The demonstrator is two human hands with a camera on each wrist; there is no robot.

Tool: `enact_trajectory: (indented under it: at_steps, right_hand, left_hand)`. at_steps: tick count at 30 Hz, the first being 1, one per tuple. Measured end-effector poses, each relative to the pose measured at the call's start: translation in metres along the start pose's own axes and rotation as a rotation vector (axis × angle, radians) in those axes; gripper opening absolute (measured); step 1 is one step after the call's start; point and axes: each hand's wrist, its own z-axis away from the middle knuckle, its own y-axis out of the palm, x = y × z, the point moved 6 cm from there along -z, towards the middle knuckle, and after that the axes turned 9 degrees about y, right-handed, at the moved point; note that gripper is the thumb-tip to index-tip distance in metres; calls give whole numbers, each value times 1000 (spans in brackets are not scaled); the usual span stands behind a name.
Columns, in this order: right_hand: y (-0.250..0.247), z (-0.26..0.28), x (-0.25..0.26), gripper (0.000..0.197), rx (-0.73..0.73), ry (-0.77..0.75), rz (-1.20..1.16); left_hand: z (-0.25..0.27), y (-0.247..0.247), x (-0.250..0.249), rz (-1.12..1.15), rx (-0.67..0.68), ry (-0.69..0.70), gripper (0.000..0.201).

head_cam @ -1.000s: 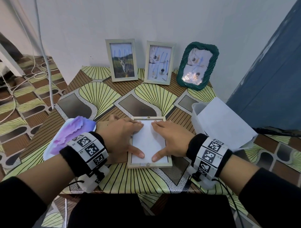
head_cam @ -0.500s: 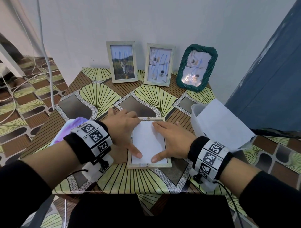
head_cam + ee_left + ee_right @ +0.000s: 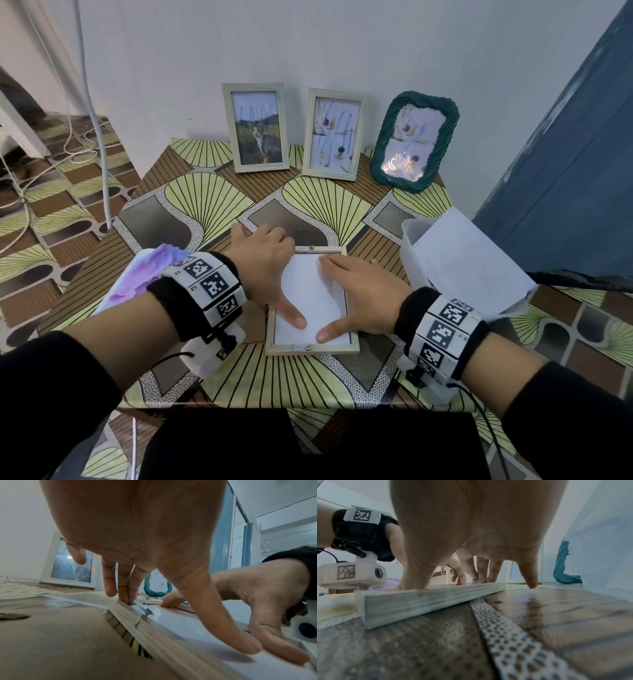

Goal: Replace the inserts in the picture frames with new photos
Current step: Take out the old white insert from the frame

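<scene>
A pale wooden picture frame (image 3: 311,348) lies face down on the patterned table (image 3: 205,205), with a white sheet (image 3: 308,287) set into its back. My left hand (image 3: 267,270) has its fingers straight on the frame's far left corner beside a small metal tab (image 3: 142,608). Its thumb presses the sheet near the front edge. My right hand (image 3: 359,294) lies flat on the sheet's right side, fingers toward the far edge, thumb down near the front. In the right wrist view the frame (image 3: 428,601) rests flat under that hand (image 3: 479,527).
Three framed pictures stand against the back wall: a cat photo (image 3: 257,126), a pale frame (image 3: 334,133) and a green frame (image 3: 414,140). A translucent tub with white paper (image 3: 459,260) sits right. A purple-white sheet (image 3: 137,277) and brown backing board (image 3: 60,635) lie left.
My left hand has slid its fingers away from me to the frame's far left corner, and its wrist has risen. My right hand has stayed pressed on the sheet.
</scene>
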Motion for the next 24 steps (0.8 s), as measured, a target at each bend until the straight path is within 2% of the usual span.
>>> enact_trajectory:
  at_steps: [14,24]
  right_hand:
    - [0,1,0,131,3,1,17]
    - [-3,3,0,133,-24,0,4]
  left_hand:
    - [1,-3,-4,-21,50,20,123]
    - [-1,-3,-3,25,66,-8,114]
